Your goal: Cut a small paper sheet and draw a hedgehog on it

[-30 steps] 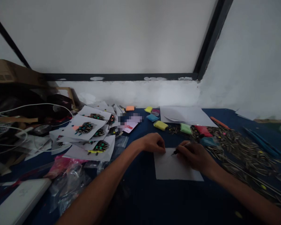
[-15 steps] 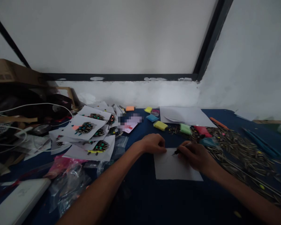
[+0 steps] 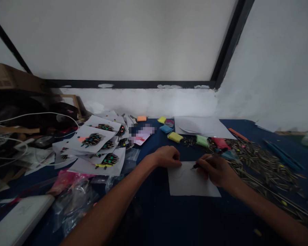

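A white sheet of paper (image 3: 192, 184) lies flat on the blue tabletop, with a faint curved line in its upper left part. My right hand (image 3: 218, 171) is closed around a dark pen (image 3: 195, 166), whose tip is at the paper's upper middle. At the sheet's top left corner rests my left hand (image 3: 168, 157), its fingers curled in and its thumb side touching the paper. Nothing shows inside the left hand, though its palm side is partly hidden.
Sunflower seeds (image 3: 267, 160) are spread on the right. Clay packets, including a yellow packet (image 3: 175, 137), and more white paper (image 3: 207, 126) lie behind. Left are stacked seed-decorated sheets (image 3: 92, 138), plastic bags (image 3: 74, 201), a white box-like object (image 3: 22, 218), cables, and a phone (image 3: 143, 136).
The pen tip has shifted slightly right across the paper, and the faint curved line shows more clearly. My left hand stays at the corner.
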`<state>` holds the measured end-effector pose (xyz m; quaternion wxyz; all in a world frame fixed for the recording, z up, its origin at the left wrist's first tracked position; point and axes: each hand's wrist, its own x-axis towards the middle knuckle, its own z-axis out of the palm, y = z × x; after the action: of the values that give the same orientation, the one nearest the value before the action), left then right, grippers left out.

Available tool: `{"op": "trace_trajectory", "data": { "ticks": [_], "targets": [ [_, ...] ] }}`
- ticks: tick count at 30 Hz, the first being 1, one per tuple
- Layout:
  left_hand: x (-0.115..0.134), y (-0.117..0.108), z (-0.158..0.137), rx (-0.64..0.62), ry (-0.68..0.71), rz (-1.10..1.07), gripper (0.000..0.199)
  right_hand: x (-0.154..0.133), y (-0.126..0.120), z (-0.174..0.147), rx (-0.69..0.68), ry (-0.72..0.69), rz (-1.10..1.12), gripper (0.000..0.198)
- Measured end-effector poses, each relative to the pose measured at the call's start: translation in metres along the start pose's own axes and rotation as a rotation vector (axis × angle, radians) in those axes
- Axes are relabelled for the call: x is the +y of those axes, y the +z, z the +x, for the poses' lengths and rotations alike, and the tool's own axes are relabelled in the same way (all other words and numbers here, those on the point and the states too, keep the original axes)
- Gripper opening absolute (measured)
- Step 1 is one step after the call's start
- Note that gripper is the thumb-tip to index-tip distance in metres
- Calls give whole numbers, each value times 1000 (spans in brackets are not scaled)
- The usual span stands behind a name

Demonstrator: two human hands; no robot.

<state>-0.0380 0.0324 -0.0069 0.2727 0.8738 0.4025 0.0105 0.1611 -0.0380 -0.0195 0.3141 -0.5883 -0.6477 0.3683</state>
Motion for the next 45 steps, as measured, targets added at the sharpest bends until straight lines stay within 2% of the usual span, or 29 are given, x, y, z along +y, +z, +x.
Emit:
{"op": "trace_trajectory", "data": {
  "ticks": [15, 45],
  "targets": [
    [0, -1, -1, -7, 7, 1, 20, -5, -5, -5, -10, 57, 15, 46],
    [0, 0, 0, -8, 9, -10, 19, 5, -14, -18, 27, -3, -79, 58]
  ]
}}
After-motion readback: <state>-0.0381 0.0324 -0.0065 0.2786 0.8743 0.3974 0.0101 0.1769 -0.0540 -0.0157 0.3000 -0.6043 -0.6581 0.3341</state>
